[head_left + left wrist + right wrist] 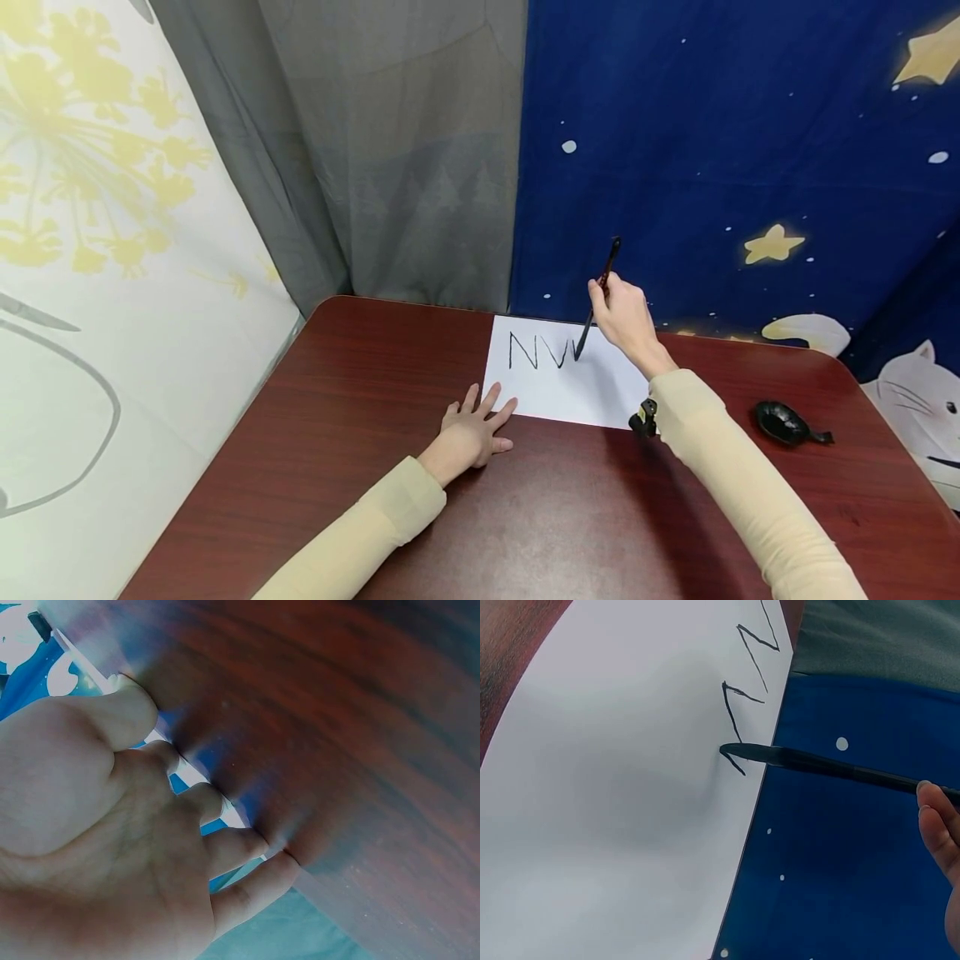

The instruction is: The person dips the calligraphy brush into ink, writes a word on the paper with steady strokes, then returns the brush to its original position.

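Observation:
A dark ink brush (588, 327) slants down to white paper (592, 390), pinched high on its handle by my right hand (626, 315). In the right wrist view the black brush tip (742, 752) touches the paper at the end of a stroke. Black strokes on the sheet form an N (522, 351) and a zigzag like a W beside it. My left hand (471, 435) lies with fingers spread at the lower left corner of the paper, its fingertips on or beside the edge. The left wrist view shows the palm (142, 825) and the fingers' undersides against the table.
A black dish with a short handle (783, 423) sits on the brown table (375, 358) at the right. Grey (420, 167) and blue starry (675, 167) curtains hang right behind the table's back edge. A patterned white cloth (112, 292) hangs at the left.

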A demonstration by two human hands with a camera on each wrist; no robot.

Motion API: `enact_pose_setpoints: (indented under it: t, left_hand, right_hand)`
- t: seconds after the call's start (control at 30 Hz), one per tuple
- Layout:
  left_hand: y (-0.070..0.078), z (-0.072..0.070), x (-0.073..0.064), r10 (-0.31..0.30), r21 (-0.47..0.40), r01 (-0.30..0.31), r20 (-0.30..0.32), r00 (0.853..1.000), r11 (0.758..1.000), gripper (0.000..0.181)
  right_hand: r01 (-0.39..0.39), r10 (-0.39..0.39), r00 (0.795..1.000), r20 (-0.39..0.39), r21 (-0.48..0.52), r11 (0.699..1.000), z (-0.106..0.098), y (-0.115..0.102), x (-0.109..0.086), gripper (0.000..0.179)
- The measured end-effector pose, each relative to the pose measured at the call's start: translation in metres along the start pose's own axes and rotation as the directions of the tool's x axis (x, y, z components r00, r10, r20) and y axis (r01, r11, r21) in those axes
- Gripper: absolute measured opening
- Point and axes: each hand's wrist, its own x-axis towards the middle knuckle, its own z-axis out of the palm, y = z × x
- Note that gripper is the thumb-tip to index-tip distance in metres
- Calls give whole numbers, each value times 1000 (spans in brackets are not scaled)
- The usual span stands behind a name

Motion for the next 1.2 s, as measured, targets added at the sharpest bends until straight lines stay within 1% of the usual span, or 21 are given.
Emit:
enact_pose_setpoints:
  t: [0.03, 0.17, 0.27, 0.37, 0.5, 0.73, 0.93, 1.0, 1.03, 1.17, 1.2]
  left_hand:
    - [1, -3, -3, -3, -1, 3, 5, 1000, 1000, 65]
    - [0, -2, -1, 0, -2, 0, 3, 1000, 1000, 65]
    - [0, 0, 3, -4, 7, 4, 14, 1000, 1000, 66]
    - [-2, 6, 11, -1, 17, 1, 29, 1000, 1000, 67]
    - [-3, 13, 18, 4, 22, -4, 26, 1000, 1000, 67]
    - [-3, 10, 15, -2, 25, 1, 22, 1000, 1000, 67]
    - [-5, 13, 16, 15, 17, -15, 13, 1000, 1000, 67]
    - [-3, 9, 12, 4, 21, -5, 12, 1000, 1000, 67]
    - [-3, 9, 12, 5, 24, -5, 11, 1000, 1000, 67]
    - [0, 0, 2, -7, 14, 7, 14, 1000, 1000, 66]
    - [0, 0, 2, -4, 8, 4, 13, 1000, 1000, 65]
  right_hand:
    - [0, 0, 1000, 0, 1, 1000, 0, 0, 0, 34]
    - [-5, 5, 1000, 6, 7, 1000, -1, -1, 0, 34]
    - [-4, 4, 1000, 9, 16, 1000, -1, -1, -1, 35]
    - [-2, 2, 1000, 11, 23, 1000, -1, -2, -1, 35]
    - [-4, 3, 1000, 16, 21, 1000, -1, -1, -1, 36]
    - [0, 0, 1000, 17, 19, 1000, -1, -1, -1, 35]
    - [3, -3, 1000, 16, 14, 1000, -1, -1, -1, 36]
    - [4, -5, 1000, 15, 13, 1000, -1, -1, 0, 36]
    - [5, -5, 1000, 15, 14, 1000, -1, -1, -1, 36]
    - [4, -4, 1000, 15, 19, 1000, -1, 0, -1, 36]
    - [4, -4, 1000, 15, 22, 1000, -1, 0, -1, 36]
